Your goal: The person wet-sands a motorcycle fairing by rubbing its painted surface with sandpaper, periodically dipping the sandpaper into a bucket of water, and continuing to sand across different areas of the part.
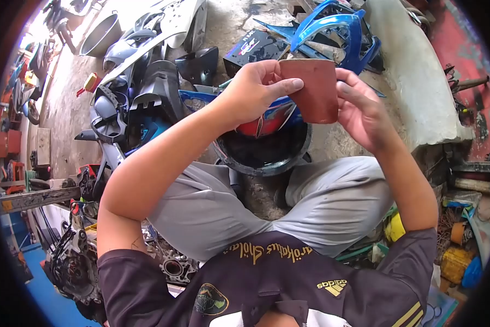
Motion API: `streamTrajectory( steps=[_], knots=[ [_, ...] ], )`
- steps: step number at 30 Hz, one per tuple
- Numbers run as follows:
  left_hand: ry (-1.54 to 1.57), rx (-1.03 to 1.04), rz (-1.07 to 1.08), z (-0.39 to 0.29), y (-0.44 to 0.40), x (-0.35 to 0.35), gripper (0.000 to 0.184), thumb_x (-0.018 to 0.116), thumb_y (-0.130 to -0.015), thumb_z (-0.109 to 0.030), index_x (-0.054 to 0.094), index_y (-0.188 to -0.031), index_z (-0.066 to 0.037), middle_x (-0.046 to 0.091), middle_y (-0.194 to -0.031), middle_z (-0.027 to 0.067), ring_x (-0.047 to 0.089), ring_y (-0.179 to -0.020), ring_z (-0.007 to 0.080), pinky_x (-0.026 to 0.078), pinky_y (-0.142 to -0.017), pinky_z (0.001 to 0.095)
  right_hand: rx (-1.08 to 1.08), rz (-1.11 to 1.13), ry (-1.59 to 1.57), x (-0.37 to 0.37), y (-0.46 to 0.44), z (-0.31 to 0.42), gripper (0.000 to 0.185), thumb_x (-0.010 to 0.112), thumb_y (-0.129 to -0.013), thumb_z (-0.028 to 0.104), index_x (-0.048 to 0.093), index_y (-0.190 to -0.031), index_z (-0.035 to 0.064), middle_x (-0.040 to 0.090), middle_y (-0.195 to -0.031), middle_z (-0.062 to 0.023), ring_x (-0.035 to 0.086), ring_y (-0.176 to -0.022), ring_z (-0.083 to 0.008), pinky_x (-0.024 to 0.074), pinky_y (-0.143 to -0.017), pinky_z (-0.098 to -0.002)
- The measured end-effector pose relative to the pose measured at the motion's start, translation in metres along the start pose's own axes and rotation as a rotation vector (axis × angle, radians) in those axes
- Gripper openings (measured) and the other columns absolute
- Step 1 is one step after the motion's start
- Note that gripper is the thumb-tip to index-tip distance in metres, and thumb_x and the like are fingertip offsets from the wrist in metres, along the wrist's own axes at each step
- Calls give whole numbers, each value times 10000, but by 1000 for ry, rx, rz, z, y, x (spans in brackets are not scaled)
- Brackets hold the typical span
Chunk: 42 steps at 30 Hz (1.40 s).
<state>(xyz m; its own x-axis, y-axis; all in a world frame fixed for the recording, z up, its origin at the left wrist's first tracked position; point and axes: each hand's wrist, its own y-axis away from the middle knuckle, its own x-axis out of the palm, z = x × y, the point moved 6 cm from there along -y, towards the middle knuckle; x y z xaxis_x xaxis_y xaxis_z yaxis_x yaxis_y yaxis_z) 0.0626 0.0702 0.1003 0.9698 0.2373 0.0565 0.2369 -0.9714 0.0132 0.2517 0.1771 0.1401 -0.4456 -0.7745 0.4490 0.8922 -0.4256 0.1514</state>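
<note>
Held up in front of me is a bent piece of reddish-brown sandpaper (313, 90). My left hand (253, 92) pinches its left edge, with the thumb on the near face. On the opposite side my right hand (362, 103) has its fingers curled at the sheet's right edge; some fingertips are hidden behind it. Below the hands stands a black basin (264, 163) with dark liquid in it, between my legs. A red and blue glossy plastic panel (256, 128) lies across the basin's far side, partly covered by my left hand and the sandpaper.
Blue motorcycle fairings (332, 32) and a black box (253, 49) lie on the concrete floor ahead. Dark and silver body panels (158, 90) are piled at the left, near a grey bucket (102, 35). Engine parts (76, 270) sit at lower left. A white slab (419, 82) runs along the right.
</note>
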Motion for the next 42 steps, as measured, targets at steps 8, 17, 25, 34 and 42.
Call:
streamTrajectory(
  steps=[8,17,25,34,42],
  knots=[
    [-1250,438,-69,16,23,-37,552,837,-996,-402,660,-1417,-92,730,-1305,117,686,-1201,307,517,-1003,462,-50,-163,199,-19,-19,-16,325,711,-1052,108,693,-1362,11,773,-1225,-91,761,-1066,-179,660,-923,-374],
    [-1514,386,-60,61,0,-62,536,729,-1018,-531,698,-1499,-297,740,-1299,38,650,-1263,281,445,-1022,533,-360,-154,979,-66,-52,-33,282,603,-1068,-4,712,-1324,44,778,-1294,-144,768,-1144,-230,601,-979,-351],
    [-1371,285,-344,61,-61,-98,326,665,-1073,-433,830,-1306,-277,791,-1219,24,679,-1197,276,459,-984,503,-851,-27,1529,-52,-100,-70,571,608,-886,-126,719,-1414,62,731,-1448,-135,659,-1390,-375,517,-1182,-511],
    [-1265,415,-394,73,-60,-105,279,673,-1047,-387,872,-1203,-269,797,-1174,18,682,-1193,266,436,-1008,509,-866,-22,1721,-55,-141,-75,538,641,-924,-38,725,-1438,94,723,-1503,-90,640,-1432,-304,465,-1205,-531],
    [-1277,371,-348,73,-64,-107,341,593,-1075,-340,857,-1263,-235,800,-1239,38,673,-1230,276,451,-1018,483,-966,149,1738,-51,-143,-74,378,662,-989,55,771,-1346,118,780,-1394,-104,700,-1369,-289,526,-1158,-510]
  ],
)
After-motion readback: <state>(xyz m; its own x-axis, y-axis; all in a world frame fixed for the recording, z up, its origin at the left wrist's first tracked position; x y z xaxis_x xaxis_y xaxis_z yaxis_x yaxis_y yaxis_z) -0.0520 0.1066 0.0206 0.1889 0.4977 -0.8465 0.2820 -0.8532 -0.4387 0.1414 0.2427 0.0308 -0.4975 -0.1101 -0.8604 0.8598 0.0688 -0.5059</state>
